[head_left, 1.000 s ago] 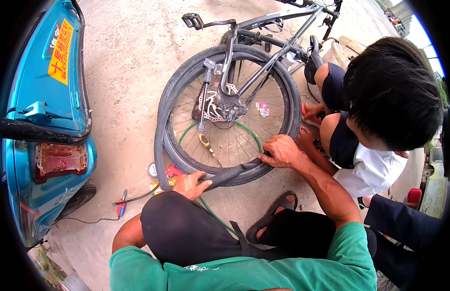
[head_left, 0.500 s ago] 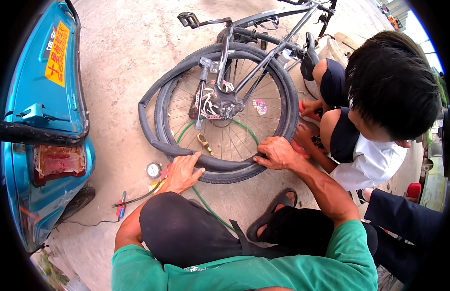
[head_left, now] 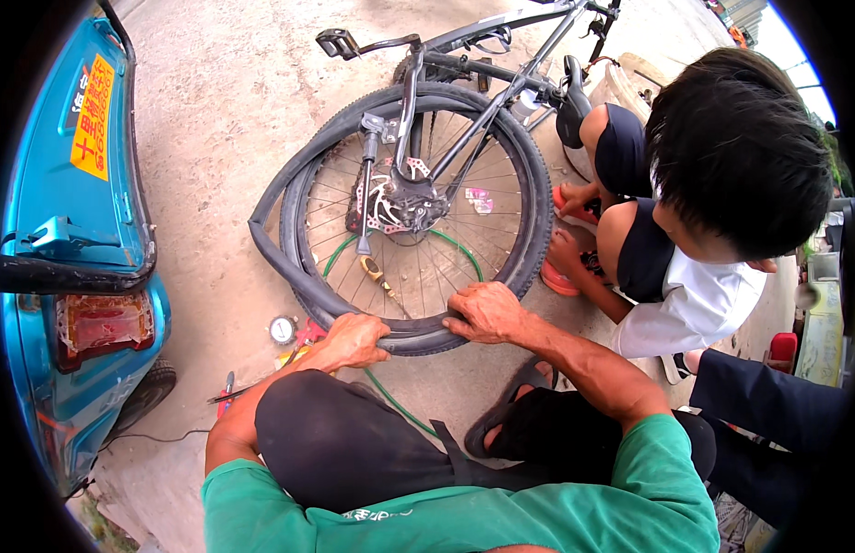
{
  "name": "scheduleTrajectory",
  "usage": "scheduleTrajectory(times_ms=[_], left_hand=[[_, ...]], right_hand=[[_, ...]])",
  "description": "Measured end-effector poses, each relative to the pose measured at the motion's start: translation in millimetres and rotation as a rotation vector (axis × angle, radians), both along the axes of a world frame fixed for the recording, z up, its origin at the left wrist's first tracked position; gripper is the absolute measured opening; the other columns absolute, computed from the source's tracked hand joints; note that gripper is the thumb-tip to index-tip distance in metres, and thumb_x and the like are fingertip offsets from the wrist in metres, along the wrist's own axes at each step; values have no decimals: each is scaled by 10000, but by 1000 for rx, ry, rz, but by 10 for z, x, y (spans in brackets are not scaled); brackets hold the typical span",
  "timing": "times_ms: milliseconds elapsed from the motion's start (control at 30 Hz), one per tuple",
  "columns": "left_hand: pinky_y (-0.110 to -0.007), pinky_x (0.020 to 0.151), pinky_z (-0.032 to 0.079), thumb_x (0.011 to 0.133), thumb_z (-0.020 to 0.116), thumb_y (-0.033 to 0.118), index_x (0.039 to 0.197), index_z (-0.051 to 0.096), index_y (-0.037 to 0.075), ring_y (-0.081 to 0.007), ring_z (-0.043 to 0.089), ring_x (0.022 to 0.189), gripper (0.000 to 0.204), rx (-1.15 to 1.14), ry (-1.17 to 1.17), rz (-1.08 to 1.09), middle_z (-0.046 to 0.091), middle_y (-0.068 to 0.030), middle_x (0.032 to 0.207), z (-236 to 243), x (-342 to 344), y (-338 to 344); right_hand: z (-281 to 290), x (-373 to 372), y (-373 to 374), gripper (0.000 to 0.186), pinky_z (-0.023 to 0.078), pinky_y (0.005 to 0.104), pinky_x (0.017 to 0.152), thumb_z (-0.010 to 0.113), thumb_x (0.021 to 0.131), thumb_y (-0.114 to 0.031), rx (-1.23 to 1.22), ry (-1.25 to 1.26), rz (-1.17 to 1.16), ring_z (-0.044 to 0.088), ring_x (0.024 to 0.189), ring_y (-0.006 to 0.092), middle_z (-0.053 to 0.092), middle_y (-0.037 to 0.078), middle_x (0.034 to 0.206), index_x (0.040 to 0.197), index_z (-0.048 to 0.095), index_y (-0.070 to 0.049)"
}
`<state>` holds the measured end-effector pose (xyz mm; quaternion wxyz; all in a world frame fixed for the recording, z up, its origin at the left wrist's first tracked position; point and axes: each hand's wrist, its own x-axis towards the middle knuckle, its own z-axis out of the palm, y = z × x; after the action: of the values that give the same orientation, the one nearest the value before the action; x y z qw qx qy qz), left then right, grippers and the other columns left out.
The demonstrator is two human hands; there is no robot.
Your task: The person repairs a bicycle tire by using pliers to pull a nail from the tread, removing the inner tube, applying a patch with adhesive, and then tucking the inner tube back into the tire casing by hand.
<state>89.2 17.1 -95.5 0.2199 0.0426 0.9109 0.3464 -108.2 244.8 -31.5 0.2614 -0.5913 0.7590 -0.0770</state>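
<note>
A grey bicycle (head_left: 464, 74) lies on its side, its wheel's black tyre (head_left: 535, 194) toward me. A black inner tube (head_left: 267, 205) bulges outside the tyre on the left and runs along the wheel's near edge. My left hand (head_left: 353, 341) is closed over the tube and tyre at the near left, fingertips curled onto them. To its right, my right hand (head_left: 487, 313) grips the tube at the near rim, thumb pointing left. A short gap separates the hands. What lies under the fingers is hidden. Inside the wheel are spokes and a brake disc (head_left: 383, 205).
Beneath the wheel pass a green hose (head_left: 395, 402) and a brass-coloured fitting (head_left: 372, 269). A round gauge (head_left: 283, 329) lies left of my left hand. A blue vehicle (head_left: 86, 221) stands at the left. A person in a white shirt (head_left: 690, 300) crouches close on the right.
My right hand has slid left and nearer along the rim. My left hand has shifted slightly nearer, its fingers more closed. The hands are closer together; the whole view has shifted a little.
</note>
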Motion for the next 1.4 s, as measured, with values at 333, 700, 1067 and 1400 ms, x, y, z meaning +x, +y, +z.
scheduleTrajectory(times_ms=[333, 700, 1067, 1400], left_hand=[[-465, 889, 531, 772, 827, 330, 1184, 696, 44, -383, 702, 1017, 518, 302, -112, 126, 738, -211, 1064, 13, -224, 351], [-467, 984, 447, 800, 819, 246, 1357, 525, 8, -364, 623, 1114, 673, 148, 275, 211, 645, -179, 1184, 330, -42, 431], [-498, 831, 494, 796, 808, 412, 1111, 714, 66, -373, 697, 973, 477, 87, -170, 91, 717, -208, 979, 294, -476, 350], [-383, 855, 534, 869, 746, 173, 1191, 691, 14, -300, 699, 969, 364, 380, 237, 523, 702, -190, 1056, 385, 39, 246]], right_hand=[[-174, 516, -39, 317, 546, 449, 749, 680, 879, -363, -138, -7, -74, 681, 833, 324, 673, 128, 814, 829, 691, -49], [-31, -67, 2, 383, 525, 490, 664, 638, 917, -378, -140, -18, -8, 677, 729, 356, 646, 137, 706, 727, 629, -46], [-24, 62, -142, 375, 541, 495, 659, 584, 944, -372, -84, 2, -94, 692, 743, 373, 685, 163, 747, 770, 644, -45], [-63, 137, -148, 380, 531, 516, 629, 600, 951, -384, -91, -58, -146, 686, 684, 390, 667, 184, 683, 789, 634, -43]])
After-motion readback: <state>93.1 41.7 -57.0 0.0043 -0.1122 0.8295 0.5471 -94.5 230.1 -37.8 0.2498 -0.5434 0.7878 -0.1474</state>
